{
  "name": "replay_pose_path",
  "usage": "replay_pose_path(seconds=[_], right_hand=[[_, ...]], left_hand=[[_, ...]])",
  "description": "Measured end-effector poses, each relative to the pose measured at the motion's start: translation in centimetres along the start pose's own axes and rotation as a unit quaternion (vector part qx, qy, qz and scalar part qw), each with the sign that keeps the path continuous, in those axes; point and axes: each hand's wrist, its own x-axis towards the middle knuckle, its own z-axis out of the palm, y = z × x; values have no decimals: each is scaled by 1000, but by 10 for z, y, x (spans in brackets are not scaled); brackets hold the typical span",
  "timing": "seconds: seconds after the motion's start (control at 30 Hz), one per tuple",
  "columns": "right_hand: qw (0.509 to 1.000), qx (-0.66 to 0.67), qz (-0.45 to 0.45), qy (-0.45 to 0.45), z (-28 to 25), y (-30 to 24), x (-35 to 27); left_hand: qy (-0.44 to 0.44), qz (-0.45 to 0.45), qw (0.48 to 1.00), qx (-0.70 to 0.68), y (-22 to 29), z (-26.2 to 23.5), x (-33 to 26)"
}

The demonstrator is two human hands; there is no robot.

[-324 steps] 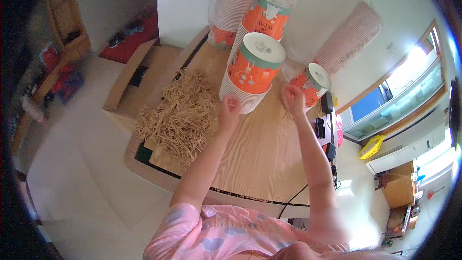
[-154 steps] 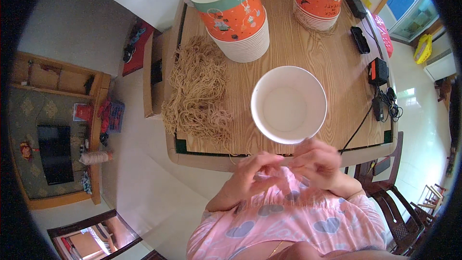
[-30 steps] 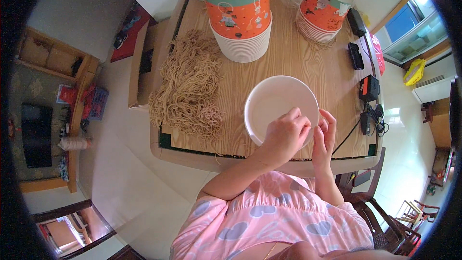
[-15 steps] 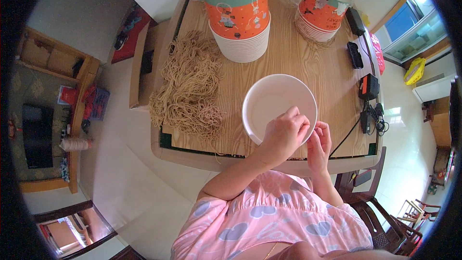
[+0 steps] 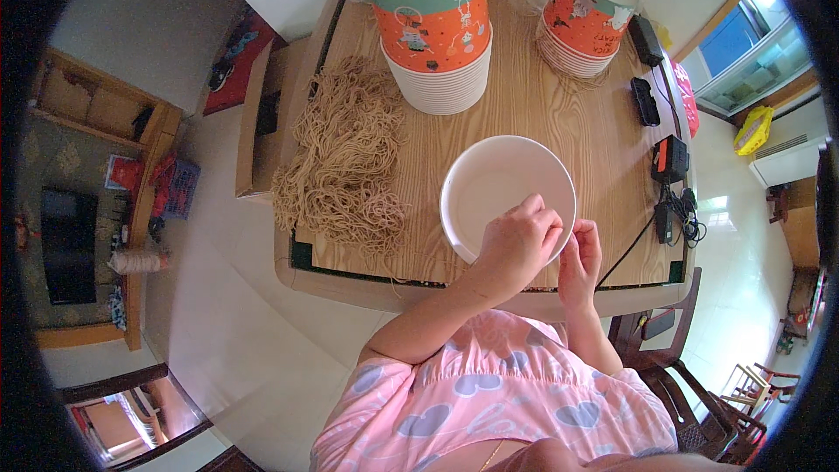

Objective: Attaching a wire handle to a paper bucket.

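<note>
A white paper bucket [image 5: 481,201] stands near the table's front edge with its open mouth toward me. My left hand [image 5: 523,240] reaches over the near rim into the mouth, its fingers closed together against the inner right wall. Just outside that same wall, my right hand [image 5: 578,264] has thumb and fingers pinched together. Anything between the fingers of either hand is too small or hidden to make out. To the left of the bucket lies a loose heap of beige cords [image 5: 345,157].
Behind the bucket rises a tall upside-down stack of orange and green paper buckets [image 5: 437,44]. A smaller stack [image 5: 585,22] stands farther right, beige cord around its base. Along the right edge are a black tray [image 5: 645,101], an orange-black device [image 5: 670,157] and coiled cables [image 5: 689,218].
The fingers of my right hand have shifted very slightly beside the rim. My left hand and the bucket hold their places.
</note>
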Motion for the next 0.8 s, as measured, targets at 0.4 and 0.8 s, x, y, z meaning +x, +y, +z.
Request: replay_pose_path(seconds=[0.4, 0.8], right_hand=[[999, 47, 9, -8, -3, 6, -6], [996, -64, -61, 11, 3, -4, -2]], left_hand=[[-43, 51, 994, 89, 16, -25, -25], [-33, 67, 990, 117, 7, -14, -5]])
